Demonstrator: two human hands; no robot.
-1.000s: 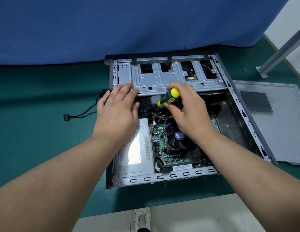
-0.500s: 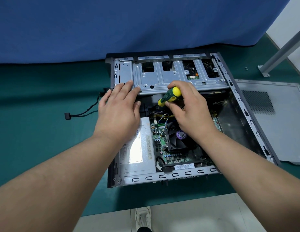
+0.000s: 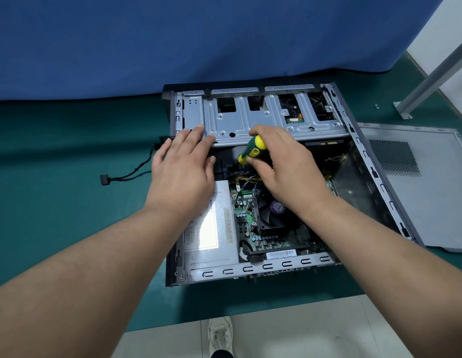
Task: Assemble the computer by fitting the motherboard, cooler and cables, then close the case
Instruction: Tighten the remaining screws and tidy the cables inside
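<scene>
An open grey computer case (image 3: 374,174) lies on its side on the green table. Inside it sit the green motherboard (image 3: 246,218), a black cooler (image 3: 268,218) with a purple sticker, and a silver power supply (image 3: 211,228). My right hand (image 3: 284,164) grips a yellow-and-green screwdriver (image 3: 253,149) above the board's far end; its tip is hidden. My left hand (image 3: 184,166) rests flat, fingers straight, on the edge of the metal drive cage (image 3: 263,117) and the power supply's far end.
The removed side panel (image 3: 426,187) lies flat to the right of the case. A black cable with a connector (image 3: 104,180) trails out onto the table at the left. A metal post foot (image 3: 402,112) and loose screws (image 3: 377,106) sit at the far right. Blue cloth hangs behind.
Both hands stay in place on the case; the right hand has shifted the screwdriver only slightly. The view has drifted a little.
</scene>
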